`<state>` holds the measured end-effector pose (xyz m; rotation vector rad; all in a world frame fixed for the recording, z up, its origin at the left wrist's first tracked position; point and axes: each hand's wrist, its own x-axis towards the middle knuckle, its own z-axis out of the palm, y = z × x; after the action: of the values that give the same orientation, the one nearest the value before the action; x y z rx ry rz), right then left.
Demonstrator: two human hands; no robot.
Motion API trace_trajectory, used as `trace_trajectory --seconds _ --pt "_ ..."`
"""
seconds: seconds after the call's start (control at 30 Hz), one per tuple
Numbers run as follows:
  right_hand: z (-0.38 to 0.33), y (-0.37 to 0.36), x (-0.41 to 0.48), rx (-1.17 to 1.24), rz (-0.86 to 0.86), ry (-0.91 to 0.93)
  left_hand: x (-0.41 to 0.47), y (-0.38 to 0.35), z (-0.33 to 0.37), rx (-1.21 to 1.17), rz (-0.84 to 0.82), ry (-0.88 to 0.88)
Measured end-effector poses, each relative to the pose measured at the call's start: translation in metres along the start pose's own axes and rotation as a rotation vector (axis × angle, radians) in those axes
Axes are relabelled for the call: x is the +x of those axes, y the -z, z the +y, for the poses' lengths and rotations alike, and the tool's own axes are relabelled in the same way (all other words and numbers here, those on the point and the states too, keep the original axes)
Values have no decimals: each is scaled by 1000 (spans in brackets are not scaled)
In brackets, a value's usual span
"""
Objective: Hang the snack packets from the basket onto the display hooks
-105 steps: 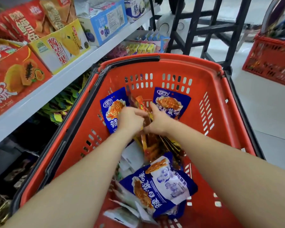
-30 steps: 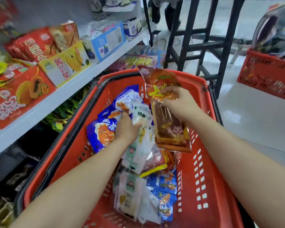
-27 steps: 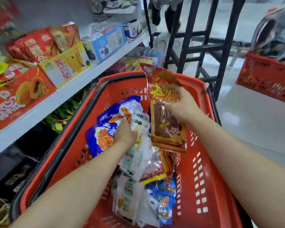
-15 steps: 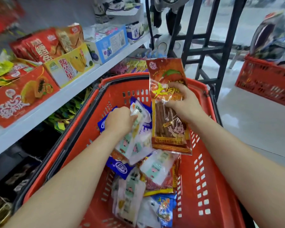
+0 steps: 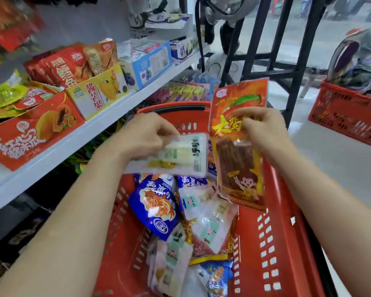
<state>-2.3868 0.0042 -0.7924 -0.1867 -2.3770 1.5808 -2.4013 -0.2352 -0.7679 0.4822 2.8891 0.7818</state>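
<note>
A red shopping basket [image 5: 272, 249] sits in front of me with several snack packets inside. A blue packet [image 5: 156, 206] lies near the middle, and pale clear packets [image 5: 210, 221] lie beside and below it. My left hand [image 5: 144, 136] is above the basket, shut on a whitish clear packet [image 5: 180, 155] held sideways. My right hand [image 5: 263, 131] grips a long red-orange packet of brown sticks [image 5: 238, 146], held upright over the basket's right side. No display hooks are in view.
A white shelf [image 5: 77, 138] runs along the left with boxed snacks: a red papaya box [image 5: 30, 127], a yellow box [image 5: 99, 91], a blue box [image 5: 148, 65]. A black metal rack [image 5: 287, 50] stands behind the basket. A second red basket [image 5: 347, 118] sits at far right.
My left hand has lifted a whitish clear packet out of the pile and turned it sideways. My right hand has raised the red-orange packet higher. The view has tilted up slightly.
</note>
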Motion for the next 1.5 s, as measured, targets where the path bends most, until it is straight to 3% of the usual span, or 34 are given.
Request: trace_trajectory --seconds 0.07,0.17,0.23,0.3,0.37,0.4,0.43,0.5,0.57,0.7,0.8,0.9,1.03,1.23,1.33,1.5 --pt "-12 1 -2 23 -242 4 0 -2 14 38 -12 -82" --pt "-20 -7 -11 -255 -623 133 3 -15 28 258 75 -190" --pt "-13 -18 -13 -399 -577 249 4 -24 30 352 255 -270" --pt "-3 -22 -10 -309 -426 219 6 -27 24 349 533 -315" --pt "4 -17 -6 -151 -361 114 11 -18 13 162 819 -197" --pt "6 -13 -5 -77 -362 68 13 -10 7 -9 870 -91" --pt "6 -10 -5 -13 -375 29 15 -4 3 -211 837 23" --pt "6 -7 -4 82 -407 -5 13 -1 2 -672 593 200" --pt "3 -9 -4 121 -437 0 14 -10 2 -1033 425 240" --pt "-2 -6 -1 132 -531 -1 12 -10 9 -1286 485 206" --pt "-8 3 4 97 -480 71 8 9 6 -1302 494 93" --pt "-25 14 4 116 -391 212 -6 28 15 -1311 389 15" --pt "-77 29 -1 297 -367 164 -20 60 44 -1078 284 -38" --pt "-222 61 -1 418 -407 44 -44 165 106 -978 178 -11" --pt "-302 86 1 460 -437 -27 -65 234 147 -926 261 37" --pt "-440 120 7 622 -328 -143 -105 363 216 -711 375 127"
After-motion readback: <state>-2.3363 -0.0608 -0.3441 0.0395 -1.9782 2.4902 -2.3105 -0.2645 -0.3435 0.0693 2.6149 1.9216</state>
